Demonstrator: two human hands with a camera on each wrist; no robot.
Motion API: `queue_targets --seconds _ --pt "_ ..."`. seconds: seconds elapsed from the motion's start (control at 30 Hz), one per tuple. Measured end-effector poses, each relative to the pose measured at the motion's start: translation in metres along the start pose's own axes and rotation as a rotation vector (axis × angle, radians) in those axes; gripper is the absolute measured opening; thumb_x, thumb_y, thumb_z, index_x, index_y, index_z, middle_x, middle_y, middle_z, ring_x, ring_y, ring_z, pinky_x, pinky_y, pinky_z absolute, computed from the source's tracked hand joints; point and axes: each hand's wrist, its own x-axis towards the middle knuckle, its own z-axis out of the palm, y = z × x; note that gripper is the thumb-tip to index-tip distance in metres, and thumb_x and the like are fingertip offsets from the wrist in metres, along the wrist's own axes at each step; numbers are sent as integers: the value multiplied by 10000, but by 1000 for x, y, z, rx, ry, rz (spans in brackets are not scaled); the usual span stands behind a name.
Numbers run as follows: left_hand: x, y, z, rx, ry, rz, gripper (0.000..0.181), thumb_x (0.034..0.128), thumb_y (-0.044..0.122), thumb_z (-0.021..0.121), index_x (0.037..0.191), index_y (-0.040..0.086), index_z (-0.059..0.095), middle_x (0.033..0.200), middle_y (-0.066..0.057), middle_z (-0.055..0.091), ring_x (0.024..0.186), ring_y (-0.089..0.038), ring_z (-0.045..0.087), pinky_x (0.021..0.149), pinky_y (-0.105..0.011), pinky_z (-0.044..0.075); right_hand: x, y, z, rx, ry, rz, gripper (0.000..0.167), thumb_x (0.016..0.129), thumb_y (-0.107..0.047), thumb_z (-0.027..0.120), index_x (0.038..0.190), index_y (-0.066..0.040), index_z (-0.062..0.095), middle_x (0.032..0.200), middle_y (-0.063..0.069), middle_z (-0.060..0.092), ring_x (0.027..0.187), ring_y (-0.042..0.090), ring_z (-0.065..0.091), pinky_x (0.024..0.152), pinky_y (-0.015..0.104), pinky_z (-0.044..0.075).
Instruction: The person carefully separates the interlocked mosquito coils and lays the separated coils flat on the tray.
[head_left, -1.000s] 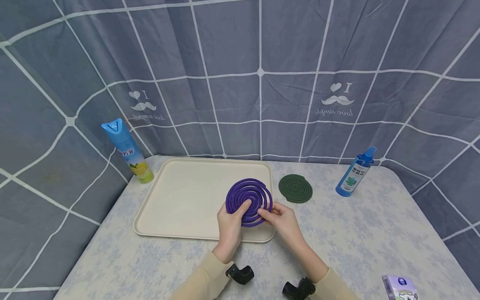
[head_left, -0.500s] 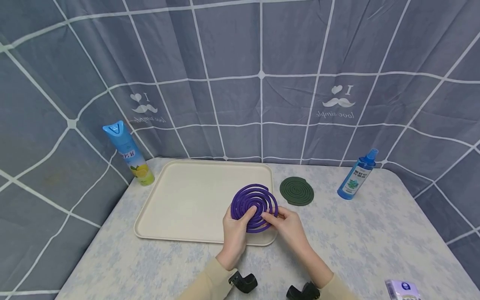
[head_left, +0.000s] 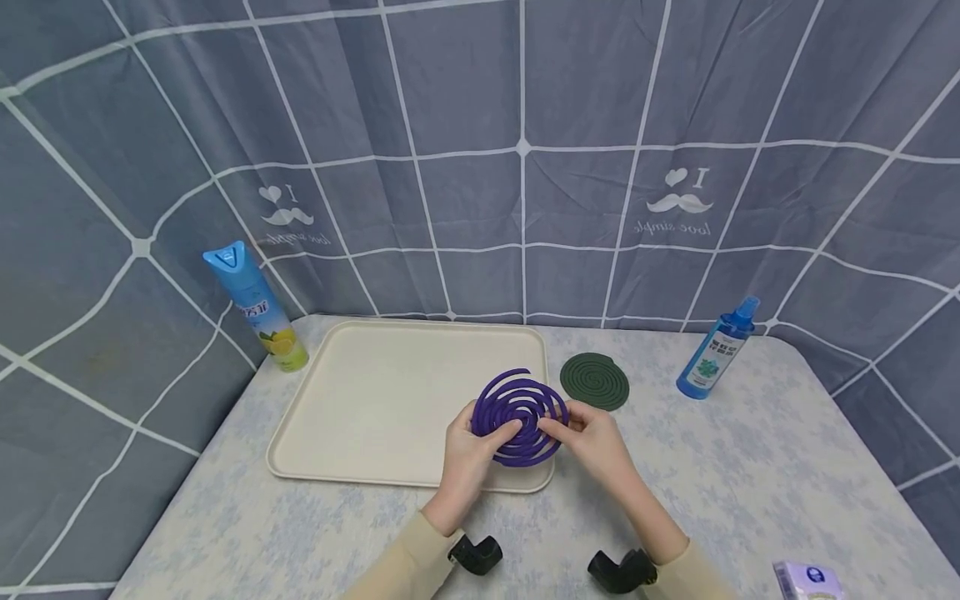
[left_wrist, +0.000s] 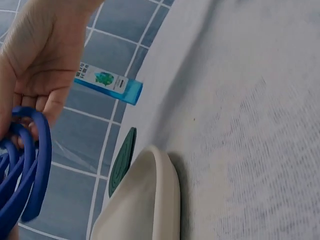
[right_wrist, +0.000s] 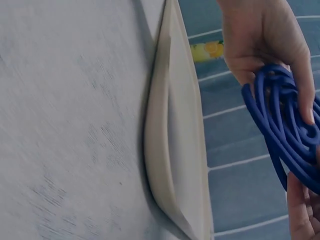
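Observation:
A purple mosquito coil (head_left: 483, 417) is held up in front of me over the tray's right front corner. My left hand (head_left: 467, 457) grips its left side, thumb laid across the rings. On the opposite side my right hand (head_left: 602, 446) pinches the outer rings between thumb and fingers. The rings stand unevenly apart, and one loose end shows at the top. Seen side-on in the right wrist view, the coil (right_wrist: 280, 117) has strands lying at different levels. Just behind my right hand, a dark green mosquito coil (head_left: 592, 379) lies flat on the table.
A cream tray (head_left: 360, 400) lies beneath and left of the hands. A blue and yellow spray can (head_left: 258, 308) stands at the back left, a blue spray bottle (head_left: 712, 354) at the back right. A purple packet (head_left: 808, 581) lies near the front right. Grey cloth (head_left: 465, 200) hangs behind.
Both hands have moved slightly to the right with the purple coil. Its rings have spread further apart, and the loose end at the top now stands out more.

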Motion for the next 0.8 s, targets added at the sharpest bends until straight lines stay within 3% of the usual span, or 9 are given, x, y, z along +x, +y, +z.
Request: queue_targets --seconds 0.17,0.37,0.6,0.8 --pt "0 0 -3 61 -67 -11 473 779 130 824 1209 20 662 1158 -155 711 1073 -218 673 946 -282 542 3 -2 -7 -111 -20 -127 110 848 -152 775 864 -83 691 696 -24 585 601 62 452 535 198 395" --pt "2 -1 -7 120 -162 -67 506 799 193 817 1240 12 648 1180 -169 703 1100 -274 671 969 -358 542 8 -6 -12 -251 -24 -260 115 832 -145 786 842 -92 683 654 -45 517 575 48 407 494 200 354" --pt "4 -1 -8 108 -177 -102 523 805 199 811 1250 -11 634 1184 -184 696 1075 -267 679 943 -351 555 13 -13 -15 -213 -49 -204 118 821 -167 799 873 -100 717 661 -38 536 591 63 413 503 194 353" --pt "5 -5 -4 0 -94 -122 533 823 161 788 1295 -5 603 1225 -184 677 1098 -241 667 945 -295 547 13 -11 -13 -154 -79 -122 180 816 -150 805 942 -53 722 788 33 695 689 85 569 562 205 479"
